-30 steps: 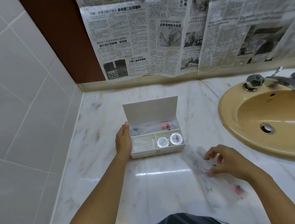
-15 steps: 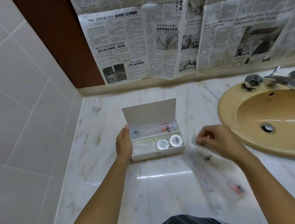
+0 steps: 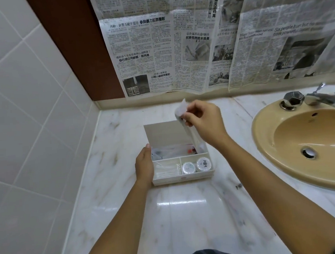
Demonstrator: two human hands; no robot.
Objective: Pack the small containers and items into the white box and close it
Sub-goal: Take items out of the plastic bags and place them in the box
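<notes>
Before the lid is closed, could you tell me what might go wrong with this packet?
The right hand pinches the long clear packet by its top, so it may flop onto the round containers. The rear compartment already holds packets, so this one could stick up and block the lid.

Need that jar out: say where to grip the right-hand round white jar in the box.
Pinch the lid rim of the right-hand round white jar from above. It stands upright, hemmed between a wall of the white plastic box and the twin jar, so side access looks blocked.
</notes>
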